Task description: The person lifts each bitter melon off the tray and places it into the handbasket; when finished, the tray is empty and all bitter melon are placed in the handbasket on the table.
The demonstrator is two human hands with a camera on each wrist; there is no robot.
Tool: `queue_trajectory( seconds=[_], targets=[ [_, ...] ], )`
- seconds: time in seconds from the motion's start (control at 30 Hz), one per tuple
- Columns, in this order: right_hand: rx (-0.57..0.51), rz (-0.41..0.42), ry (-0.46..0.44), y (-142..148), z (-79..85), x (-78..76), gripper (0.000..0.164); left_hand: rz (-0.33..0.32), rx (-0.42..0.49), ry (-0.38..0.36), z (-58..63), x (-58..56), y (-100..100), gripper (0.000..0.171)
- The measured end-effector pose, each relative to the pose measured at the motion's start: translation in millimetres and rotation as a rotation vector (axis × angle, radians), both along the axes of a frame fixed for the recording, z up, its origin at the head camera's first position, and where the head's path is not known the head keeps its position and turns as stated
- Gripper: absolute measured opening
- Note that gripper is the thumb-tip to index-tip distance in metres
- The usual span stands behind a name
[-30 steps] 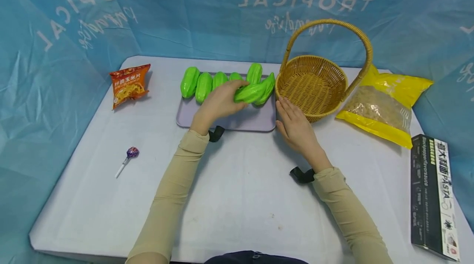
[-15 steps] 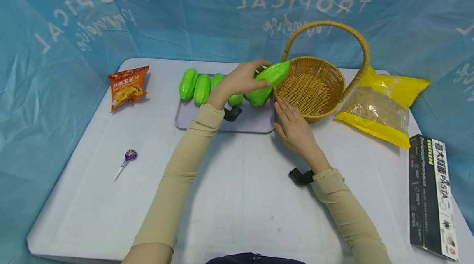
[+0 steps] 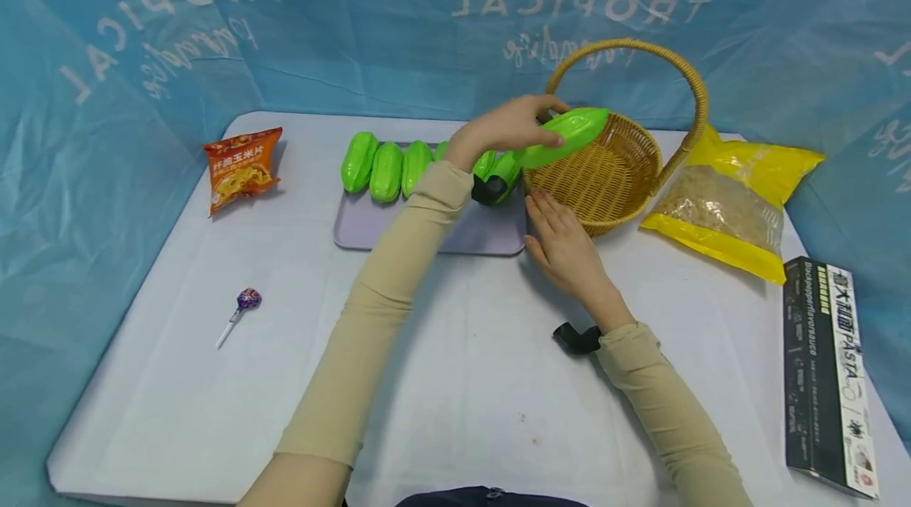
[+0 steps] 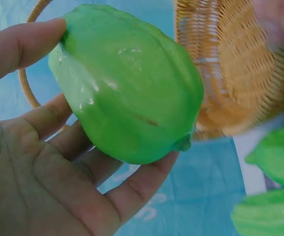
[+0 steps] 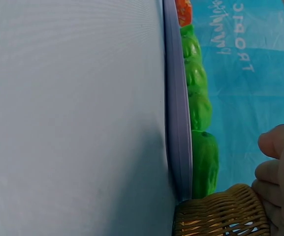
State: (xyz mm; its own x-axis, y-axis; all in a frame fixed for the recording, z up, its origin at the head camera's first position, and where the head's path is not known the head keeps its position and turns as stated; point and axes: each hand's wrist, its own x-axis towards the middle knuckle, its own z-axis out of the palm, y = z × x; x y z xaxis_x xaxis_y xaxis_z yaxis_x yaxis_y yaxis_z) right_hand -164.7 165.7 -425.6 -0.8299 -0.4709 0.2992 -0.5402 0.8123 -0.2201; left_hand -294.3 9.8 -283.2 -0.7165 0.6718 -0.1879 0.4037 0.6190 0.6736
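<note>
My left hand [image 3: 512,127] holds a glossy green papaya [image 3: 578,130] between thumb and fingers, above the left side of the wicker basket [image 3: 605,187]. The left wrist view shows the fruit [image 4: 132,88] large, its small stem nub at the lower right. Straight fingers of my right hand [image 3: 569,250] touch the basket's near left side. Several more green papayas [image 3: 387,172] lie in a row on the lilac tray [image 3: 361,227], left of the basket. My left forearm and wrist hide part of that row.
A tall handle [image 3: 701,92] arches over the basket. To its right lie a yellow bag [image 3: 736,198] and a black pasta box [image 3: 825,376]. An orange snack bag [image 3: 244,169] and a lollipop [image 3: 245,303] are on the left of the white table. Blue cloth [image 3: 398,40] hangs behind.
My left hand has lifted the papaya from the tray and carried it rightward over the basket. The right hand stays at the basket's side.
</note>
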Motion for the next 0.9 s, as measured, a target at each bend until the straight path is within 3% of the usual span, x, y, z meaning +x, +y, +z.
queue_trajectory(
  seconds=[0.23,0.57,0.67,0.9],
  targets=[
    [0.004,0.001,0.016,-1.5,0.2,1.1,0.056,-0.039,0.009,-0.125,11.2,-14.7,26.6,0.06],
    [0.004,-0.009,0.004,-10.9,0.4,4.3,0.055,0.075,0.19,-0.507,-2.0,-30.7,44.5,0.064],
    [0.014,-0.014,0.009,-13.5,1.8,6.6,0.055,0.139,0.224,-0.601,-6.4,-31.4,48.8,0.064],
    [0.02,-0.008,0.081,-19.7,-0.4,9.4,0.053,0.361,0.281,-0.85,-8.0,-28.6,59.3,0.058]
  ],
)
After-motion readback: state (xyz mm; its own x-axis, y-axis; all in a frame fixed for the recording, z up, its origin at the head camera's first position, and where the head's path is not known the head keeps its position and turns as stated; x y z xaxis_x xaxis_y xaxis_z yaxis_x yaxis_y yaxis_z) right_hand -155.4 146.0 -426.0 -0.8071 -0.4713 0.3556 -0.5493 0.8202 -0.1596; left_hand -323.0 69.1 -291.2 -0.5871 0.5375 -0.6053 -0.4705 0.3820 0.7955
